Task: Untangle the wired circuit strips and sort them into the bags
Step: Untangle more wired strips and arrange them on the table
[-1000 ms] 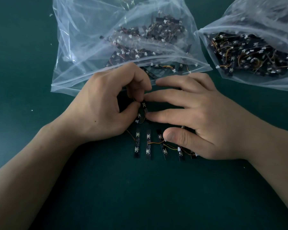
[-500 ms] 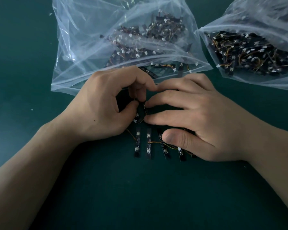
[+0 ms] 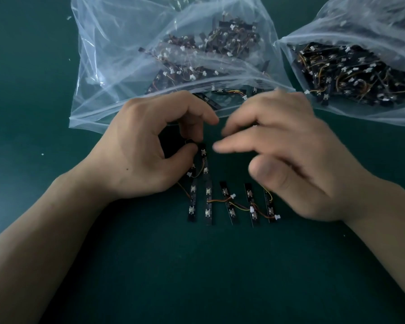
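Observation:
Several black wired circuit strips (image 3: pixel 230 203) lie side by side on the green table, joined by thin orange and yellow wires with white plugs. My left hand (image 3: pixel 145 150) pinches the top end of one strip (image 3: pixel 204 157) between thumb and curled fingers. My right hand (image 3: pixel 288 160), blurred by motion, hovers just right of that strip with its fingers stretched out and relaxed, holding nothing. It covers part of the rightmost strip.
A clear plastic bag (image 3: pixel 126 73) holding many strips lies behind my hands, its open edge toward me. A second clear bag (image 3: pixel 369 108) full of strips lies at the far right. The dark green table (image 3: pixel 208 277) spreads out in front.
My right hand has lifted off the strips and drawn back to the right, uncovering more of them. My left hand keeps its pinch on the strip.

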A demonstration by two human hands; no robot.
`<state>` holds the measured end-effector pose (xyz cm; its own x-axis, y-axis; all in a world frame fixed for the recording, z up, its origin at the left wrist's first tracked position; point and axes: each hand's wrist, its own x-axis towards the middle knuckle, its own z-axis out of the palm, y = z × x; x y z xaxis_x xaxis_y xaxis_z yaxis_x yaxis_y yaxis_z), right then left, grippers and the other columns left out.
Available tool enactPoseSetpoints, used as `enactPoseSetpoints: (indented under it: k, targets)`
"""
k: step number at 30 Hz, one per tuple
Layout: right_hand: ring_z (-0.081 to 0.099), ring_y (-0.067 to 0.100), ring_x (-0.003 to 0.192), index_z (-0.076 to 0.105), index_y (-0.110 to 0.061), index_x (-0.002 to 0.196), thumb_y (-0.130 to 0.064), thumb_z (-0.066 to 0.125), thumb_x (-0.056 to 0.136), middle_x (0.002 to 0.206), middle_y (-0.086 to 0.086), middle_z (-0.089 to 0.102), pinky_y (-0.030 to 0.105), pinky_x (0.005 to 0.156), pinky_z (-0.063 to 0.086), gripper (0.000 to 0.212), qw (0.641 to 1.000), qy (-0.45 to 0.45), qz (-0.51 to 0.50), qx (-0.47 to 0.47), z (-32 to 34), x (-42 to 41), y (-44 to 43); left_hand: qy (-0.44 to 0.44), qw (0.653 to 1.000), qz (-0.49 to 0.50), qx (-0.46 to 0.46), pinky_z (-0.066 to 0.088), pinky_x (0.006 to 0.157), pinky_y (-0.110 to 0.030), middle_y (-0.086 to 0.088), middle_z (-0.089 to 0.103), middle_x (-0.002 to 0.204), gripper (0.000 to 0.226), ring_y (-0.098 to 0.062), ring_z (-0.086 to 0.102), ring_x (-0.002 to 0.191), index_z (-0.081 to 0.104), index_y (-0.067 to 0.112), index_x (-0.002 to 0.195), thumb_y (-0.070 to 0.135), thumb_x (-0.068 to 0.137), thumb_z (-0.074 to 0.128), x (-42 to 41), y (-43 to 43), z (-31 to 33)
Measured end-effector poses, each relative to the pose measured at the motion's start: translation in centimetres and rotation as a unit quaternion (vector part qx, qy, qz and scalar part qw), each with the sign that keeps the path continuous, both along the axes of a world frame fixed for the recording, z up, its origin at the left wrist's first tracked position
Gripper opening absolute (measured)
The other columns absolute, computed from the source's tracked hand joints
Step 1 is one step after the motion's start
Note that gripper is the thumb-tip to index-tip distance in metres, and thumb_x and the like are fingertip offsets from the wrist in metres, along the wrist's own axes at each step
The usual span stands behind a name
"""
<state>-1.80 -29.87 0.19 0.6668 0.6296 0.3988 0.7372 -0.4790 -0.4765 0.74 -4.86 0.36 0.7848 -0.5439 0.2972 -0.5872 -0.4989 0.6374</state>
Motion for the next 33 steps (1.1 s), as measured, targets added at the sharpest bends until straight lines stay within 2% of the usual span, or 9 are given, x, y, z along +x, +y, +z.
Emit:
enactPoseSetpoints:
  k: [4, 7, 10, 16, 19, 22, 27, 29, 33]
  targets:
    - [0.062, 0.021, 0.088, 0.077, -0.008, 0.096, -0.022, 0.044, 0.107, 0.09, 0.0, 0.067, 0.045, 0.084, 0.043, 0.037, 0.992, -0.043, -0.093, 0.074, -0.6, 0.9, -1.0, -0.008, 1.0, 0.004, -0.003, 0.054, 0.083, -0.027, 0.006, 0.07, 0.091, 0.04, -0.014, 0.066, 0.086, 0.07, 0.015, 0.113, -0.004, 0.077, 0.071, -0.1, -0.1, -0.1]
    - [0.054, -0.006, 0.075, 0.072, -0.003, 0.101, -0.016, 0.047, 0.108, 0.082, -0.031, 0.054, 0.019, 0.073, 0.038, 0.029, 0.98, -0.01, -0.157, 0.119, -0.8, 1.4, -1.5, -0.016, 1.0, -0.002, -0.002, 0.054, 0.083, -0.032, 0.005, 0.069, 0.093, 0.037, -0.015, 0.066, 0.086, 0.071, 0.015, 0.11, -0.004, 0.079, 0.074, 0.1, 0.0, -0.2]
    - [0.047, -0.002, 0.059, 0.069, -0.004, 0.102, -0.011, 0.05, 0.106, 0.069, -0.03, 0.047, 0.013, 0.062, 0.03, 0.021, 0.97, 0.012, -0.202, 0.136, -1.1, 1.5, -1.6, -0.025, 1.0, -0.005, 0.001, 0.054, 0.081, -0.034, 0.002, 0.069, 0.093, 0.036, -0.017, 0.066, 0.086, 0.072, 0.013, 0.109, -0.007, 0.08, 0.078, 0.2, 0.1, -0.4]
    - [0.055, 0.014, 0.073, 0.072, -0.014, 0.092, -0.013, 0.054, 0.089, 0.082, -0.006, 0.059, 0.037, 0.065, 0.048, 0.018, 0.962, 0.021, -0.272, 0.02, -0.9, 1.4, -1.4, -0.026, 0.999, -0.011, -0.014, 0.056, 0.08, -0.032, -0.003, 0.07, 0.094, 0.029, -0.019, 0.068, 0.086, 0.073, 0.01, 0.107, -0.006, 0.084, 0.073, 0.2, 0.3, -0.6]
    - [0.046, 0.009, 0.067, 0.07, -0.021, 0.099, -0.02, 0.053, 0.084, 0.088, -0.008, 0.054, 0.036, 0.062, 0.048, 0.022, 0.954, 0.021, -0.296, -0.026, -0.9, 1.1, -1.3, -0.031, 0.999, -0.009, -0.018, 0.055, 0.079, -0.03, -0.004, 0.071, 0.092, 0.025, -0.018, 0.069, 0.086, 0.073, 0.009, 0.105, -0.007, 0.085, 0.07, 0.2, 0.3, -0.6]
    - [0.049, 0.004, 0.068, 0.067, -0.029, 0.104, -0.028, 0.058, 0.086, 0.088, -0.012, 0.055, 0.033, 0.06, 0.047, 0.02, 0.953, 0.036, -0.296, -0.048, -1.0, 1.1, -1.3, -0.04, 0.999, -0.004, -0.023, 0.054, 0.079, -0.029, -0.005, 0.071, 0.091, 0.022, -0.02, 0.069, 0.086, 0.073, 0.007, 0.102, -0.007, 0.086, 0.068, 0.2, 0.2, -0.5]
    - [0.052, 0.004, 0.066, 0.065, -0.03, 0.107, -0.023, 0.063, 0.085, 0.077, -0.011, 0.059, 0.036, 0.06, 0.05, 0.022, 0.955, 0.051, -0.292, -0.03, -1.1, 1.2, -1.2, -0.044, 0.999, -0.002, -0.018, 0.055, 0.078, -0.034, -0.006, 0.071, 0.092, 0.017, -0.022, 0.069, 0.086, 0.074, 0.006, 0.102, -0.003, 0.088, 0.069, 0.2, 0.2, -0.6]
    - [0.053, 0.007, 0.063, 0.065, -0.028, 0.107, -0.02, 0.062, 0.084, 0.074, -0.009, 0.061, 0.039, 0.06, 0.052, 0.024, 0.956, 0.053, -0.29, -0.009, -1.1, 1.2, -1.2, -0.04, 0.999, -0.004, -0.008, 0.055, 0.078, -0.037, -0.004, 0.071, 0.093, 0.013, -0.022, 0.068, 0.087, 0.074, 0.008, 0.103, 0.008, 0.09, 0.075, 0.2, 0.2, -0.6]
    - [0.056, 0.013, 0.061, 0.064, -0.025, 0.104, -0.019, 0.057, 0.08, 0.068, -0.009, 0.059, 0.033, 0.057, 0.049, 0.026, 0.957, 0.049, -0.282, 0.043, -1.0, 1.1, -1.2, -0.034, 0.999, -0.007, 0.017, 0.053, 0.081, -0.037, 0.001, 0.07, 0.097, 0.031, -0.02, 0.066, 0.09, 0.074, 0.016, 0.108, 0.032, 0.084, 0.086, 0.2, 0.2, -0.7]
